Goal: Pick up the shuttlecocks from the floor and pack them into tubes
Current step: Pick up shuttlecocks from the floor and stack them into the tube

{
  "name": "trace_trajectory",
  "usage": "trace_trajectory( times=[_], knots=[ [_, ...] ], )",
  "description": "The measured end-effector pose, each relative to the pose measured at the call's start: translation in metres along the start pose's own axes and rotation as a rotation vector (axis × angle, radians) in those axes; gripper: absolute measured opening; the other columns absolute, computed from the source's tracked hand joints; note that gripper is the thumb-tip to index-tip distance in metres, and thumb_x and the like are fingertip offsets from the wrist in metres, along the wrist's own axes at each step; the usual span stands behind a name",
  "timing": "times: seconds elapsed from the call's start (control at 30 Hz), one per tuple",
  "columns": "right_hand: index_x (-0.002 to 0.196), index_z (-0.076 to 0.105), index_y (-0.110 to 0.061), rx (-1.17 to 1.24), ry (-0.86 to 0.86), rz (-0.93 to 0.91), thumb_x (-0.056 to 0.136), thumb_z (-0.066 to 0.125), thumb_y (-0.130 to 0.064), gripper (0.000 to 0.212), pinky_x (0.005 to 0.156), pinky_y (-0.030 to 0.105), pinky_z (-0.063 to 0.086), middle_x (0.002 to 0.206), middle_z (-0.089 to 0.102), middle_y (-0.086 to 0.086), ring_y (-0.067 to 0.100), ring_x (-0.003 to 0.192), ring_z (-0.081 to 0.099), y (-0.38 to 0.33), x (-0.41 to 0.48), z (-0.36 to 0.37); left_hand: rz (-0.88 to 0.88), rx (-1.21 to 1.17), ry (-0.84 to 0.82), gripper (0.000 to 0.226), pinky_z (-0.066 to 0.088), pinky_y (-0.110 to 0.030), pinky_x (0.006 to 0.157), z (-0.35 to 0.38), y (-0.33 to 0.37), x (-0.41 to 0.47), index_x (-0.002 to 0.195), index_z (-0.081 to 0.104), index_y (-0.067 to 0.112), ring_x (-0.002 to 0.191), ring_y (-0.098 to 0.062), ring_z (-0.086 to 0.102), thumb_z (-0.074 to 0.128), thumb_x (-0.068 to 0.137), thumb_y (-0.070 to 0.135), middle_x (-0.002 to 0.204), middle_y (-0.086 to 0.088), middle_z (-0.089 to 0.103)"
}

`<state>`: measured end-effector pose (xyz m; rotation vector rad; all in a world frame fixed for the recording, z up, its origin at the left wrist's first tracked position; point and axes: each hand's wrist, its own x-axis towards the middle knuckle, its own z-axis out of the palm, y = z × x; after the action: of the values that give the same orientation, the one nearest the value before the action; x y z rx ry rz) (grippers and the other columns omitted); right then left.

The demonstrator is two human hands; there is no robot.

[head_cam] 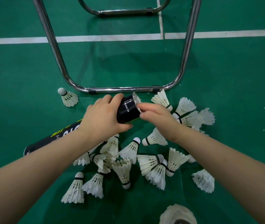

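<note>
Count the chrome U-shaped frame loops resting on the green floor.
2: the near loop sits across the middle of the view, and the far loop is at the top edge, partly cropped.

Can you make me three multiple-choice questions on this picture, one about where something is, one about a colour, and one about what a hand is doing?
1. Where does the lone shuttlecock stand?
A. left of the pile
B. inside the metal frame
C. on the white line

2. What colour is the floor?
A. blue
B. green
C. grey

3. What does the left hand hold?
A. nothing
B. a racket
C. the black tube

Answers: 1 A, it stands apart at left. 2 B, a green court. 3 C, its fingers wrap the tube while the right hand pushes feathers in.
</note>
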<state>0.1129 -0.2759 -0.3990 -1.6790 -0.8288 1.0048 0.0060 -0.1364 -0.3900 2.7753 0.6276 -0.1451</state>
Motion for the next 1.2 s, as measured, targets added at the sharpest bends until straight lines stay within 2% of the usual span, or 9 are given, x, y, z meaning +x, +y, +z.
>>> trace_trajectory(
  times=[0.1, 0.3, 0.43, 0.53, 0.63, 0.73, 0.87, 1.03, 1.2],
  knots=[
    [0.093, 0.063, 0.001, -0.037, -0.149, 0.111, 0.056, 0.046, -0.015, 0.043, 0.071, 0.035, 0.041, 0.088, 0.059, 0.029, 0.025, 0.077, 0.051, -0.006, 0.007, 0.0, 0.008, 0.008, -0.009, 0.083, 0.044, -0.042, 0.088, 0.001, 0.002, -0.005, 0.132, 0.035, 0.026, 0.105, -0.025, 0.05, 0.07, 0.064, 0.058, 0.111, -0.002, 0.052],
    [0.074, 0.05, -0.013, -0.148, -0.363, 0.31, 0.068, 0.059, -0.004, 0.013, 0.056, 0.027, 0.033, 0.067, 0.044, 0.002, 0.015, 0.063, 0.042, -0.01, 0.006, 0.002, 0.047, 0.038, -0.038, 0.077, 0.045, -0.04, 0.083, 0.005, 0.01, -0.012, 0.128, 0.036, 0.027, 0.099, -0.024, 0.05, 0.066, 0.064, 0.057, 0.105, 0.0, 0.051],
    [0.089, 0.065, -0.012, 0.187, -0.083, 0.174, 0.062, 0.056, -0.019, 0.029, 0.079, 0.026, 0.047, 0.084, 0.064, 0.007, 0.018, 0.083, 0.059, 0.0, 0.003, 0.0, 0.046, 0.024, -0.045, 0.078, 0.044, -0.041, 0.086, 0.004, 0.01, -0.006, 0.129, 0.035, 0.027, 0.102, -0.024, 0.05, 0.067, 0.065, 0.059, 0.109, -0.001, 0.051],
    [0.085, 0.068, -0.021, 0.327, 0.19, 0.128, 0.075, 0.056, -0.027, 0.018, 0.089, 0.031, 0.043, 0.083, 0.07, -0.003, 0.013, 0.088, 0.064, 0.012, 0.0, -0.014, 0.027, 0.036, -0.056, 0.079, 0.044, -0.041, 0.087, 0.005, 0.008, -0.003, 0.13, 0.032, 0.027, 0.105, -0.024, 0.049, 0.067, 0.067, 0.059, 0.112, -0.001, 0.05],
    [0.091, 0.064, -0.023, -0.013, 0.336, 0.296, 0.088, 0.057, -0.032, 0.012, 0.075, 0.023, 0.039, 0.089, 0.067, -0.009, 0.01, 0.088, 0.061, 0.036, -0.006, -0.018, 0.024, 0.058, -0.073, 0.079, 0.043, -0.04, 0.086, 0.009, 0.005, -0.007, 0.131, 0.031, 0.027, 0.104, -0.023, 0.048, 0.066, 0.068, 0.06, 0.111, -0.001, 0.05],
    [0.11, 0.056, -0.022, -0.437, 0.262, 0.522, 0.087, 0.055, -0.044, 0.032, 0.078, 0.029, 0.046, 0.105, 0.062, -0.005, 0.015, 0.092, 0.057, 0.069, -0.014, -0.014, 0.023, 0.083, -0.095, 0.077, 0.042, -0.04, 0.086, 0.013, 0.005, -0.011, 0.129, 0.031, 0.027, 0.104, -0.023, 0.049, 0.065, 0.069, 0.06, 0.111, -0.001, 0.05],
    [0.112, 0.051, -0.022, -0.627, 0.15, 0.726, 0.079, 0.055, -0.061, 0.052, 0.078, 0.034, 0.051, 0.101, 0.061, -0.001, 0.018, 0.087, 0.059, 0.088, -0.014, -0.01, 0.017, 0.095, -0.105, 0.075, 0.041, -0.039, 0.086, 0.016, 0.005, -0.013, 0.129, 0.032, 0.027, 0.103, -0.024, 0.049, 0.064, 0.069, 0.06, 0.11, -0.001, 0.05],
    [0.118, 0.059, -0.017, -0.48, 0.135, 0.687, 0.088, 0.055, -0.038, 0.036, 0.079, 0.028, 0.044, 0.115, 0.062, 0.004, 0.02, 0.098, 0.058, 0.082, -0.009, -0.005, 0.018, 0.096, -0.105, 0.076, 0.042, -0.04, 0.087, 0.016, 0.005, -0.011, 0.129, 0.031, 0.027, 0.104, -0.023, 0.049, 0.064, 0.069, 0.06, 0.111, 0.0, 0.05],
    [0.078, 0.057, -0.01, -0.048, 0.475, 0.392, 0.088, 0.054, -0.017, 0.013, 0.06, 0.028, 0.04, 0.079, 0.058, 0.007, 0.016, 0.065, 0.048, 0.067, -0.011, -0.014, 0.01, 0.095, -0.097, 0.076, 0.042, -0.04, 0.086, 0.016, 0.002, -0.009, 0.128, 0.032, 0.027, 0.104, -0.024, 0.049, 0.065, 0.069, 0.06, 0.11, -0.001, 0.05]
  ],
)
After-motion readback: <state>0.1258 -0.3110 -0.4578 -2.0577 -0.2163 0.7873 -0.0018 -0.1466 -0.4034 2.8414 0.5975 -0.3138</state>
